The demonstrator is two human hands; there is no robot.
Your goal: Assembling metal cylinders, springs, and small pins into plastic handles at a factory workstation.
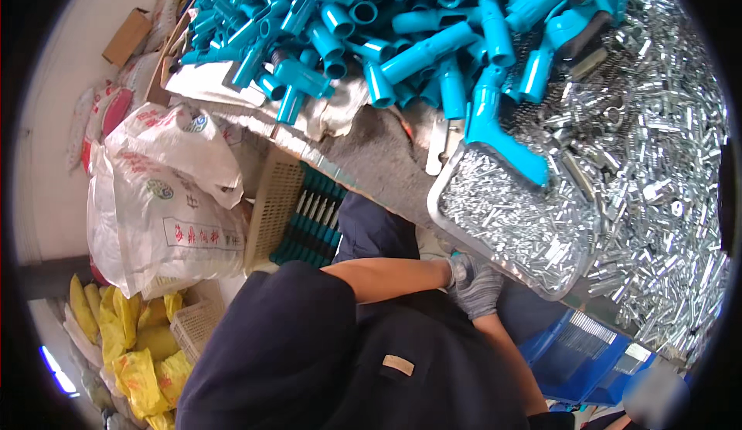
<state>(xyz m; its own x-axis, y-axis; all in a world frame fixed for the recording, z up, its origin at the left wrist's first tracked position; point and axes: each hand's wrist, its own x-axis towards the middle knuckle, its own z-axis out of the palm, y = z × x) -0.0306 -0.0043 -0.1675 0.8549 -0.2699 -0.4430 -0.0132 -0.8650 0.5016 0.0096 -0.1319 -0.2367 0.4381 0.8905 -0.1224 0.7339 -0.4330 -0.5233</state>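
Note:
Both my hands are together in front of my lap, just below the table's near edge, in grey knitted gloves. My left hand [458, 269] comes in from the left and looks closed. Against it sits my right hand [481, 291], its fingers curled inward. What they hold between them is hidden; only a small teal spot shows beside the gloves. Nearest to them on the table is a clear-rimmed tray [439, 212] heaped with small metal pins. A teal angled plastic handle [506, 148] lies across the tray's far edge.
Teal plastic tube parts [309, 13] pile up at the far side. Loose metal pins [665, 183] cover the right. At left stand white woven sacks [166, 198] and a beige crate [270, 190] holding teal-handled pieces. Blue bins [572, 353] sit at lower right, yellow bags [139, 337] lower left.

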